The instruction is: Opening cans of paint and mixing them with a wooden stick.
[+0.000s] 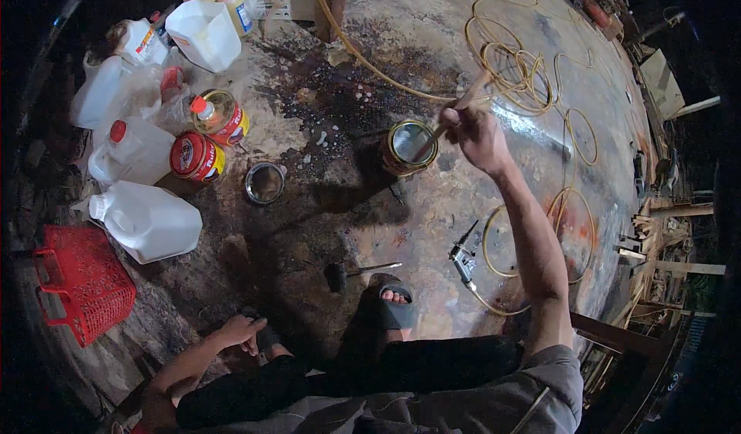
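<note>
My right hand (471, 129) is closed on a wooden stick (472, 91), whose lower end is inside an open metal can (394, 160) with a pale liquid in it. My left hand (241, 332) hangs over my left leg at the bottom, fingers loosely bent and apart, apparently holding nothing. A round metal lid (265, 182) lies left of the open can. Two red-and-yellow cans (197, 157) stand farther left, one with a red-capped container top. A dark-handled tool with a metal shaft (336, 276) lies in front of my feet.
Plastic jugs (143, 222), a cut white container (202, 37) and a red basket (89, 287) line the left. A spray gun (463, 260) with yellow hose (573, 191) lies at right. A wooden post (330, 2) stands at top; timber (679, 210) lies at the right edge.
</note>
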### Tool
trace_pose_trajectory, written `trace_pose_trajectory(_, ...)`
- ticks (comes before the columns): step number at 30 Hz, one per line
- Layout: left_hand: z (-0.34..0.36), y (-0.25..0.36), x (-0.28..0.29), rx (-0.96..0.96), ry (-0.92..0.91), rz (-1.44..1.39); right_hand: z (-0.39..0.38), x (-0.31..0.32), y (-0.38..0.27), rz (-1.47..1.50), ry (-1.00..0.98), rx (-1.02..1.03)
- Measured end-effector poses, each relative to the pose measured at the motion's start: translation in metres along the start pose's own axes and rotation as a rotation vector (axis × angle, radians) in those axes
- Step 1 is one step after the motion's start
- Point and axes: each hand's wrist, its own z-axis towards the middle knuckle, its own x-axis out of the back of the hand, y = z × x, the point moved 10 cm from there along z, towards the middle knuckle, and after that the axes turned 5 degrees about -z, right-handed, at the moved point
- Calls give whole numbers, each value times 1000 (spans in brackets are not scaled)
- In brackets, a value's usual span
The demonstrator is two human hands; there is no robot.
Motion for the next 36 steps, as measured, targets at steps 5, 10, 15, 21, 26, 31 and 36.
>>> trace_pose_trajectory(5, -1, 8, 3, -43, 85, 36, -1, 6, -29, 55, 42, 241)
trace_pose_trajectory(10, -3, 4, 3, 32, 110, -11, 0, 13, -25, -189, 92, 117)
trace_pose_trajectory(15, -5, 8, 2, 38, 94, 8, 1, 3, -30, 32, 13, 218)
trace_pose_trajectory(21, -4, 8, 2, 11, 91, 5, 1, 7, -21, -153, 67, 163)
trace_pose_trajectory(26, -4, 6, 4, 1, 116, -15, 0, 6, 5, 24, -13, -90)
trace_pose_trajectory(31, -4, 10, 6, 4, 138, 78, 0, 18, 11, -9, 95, -32)
trace_pose_trajectory(36, 0, 4, 3, -19, 102, -44, 4, 19, 27, 86, 133, -83)
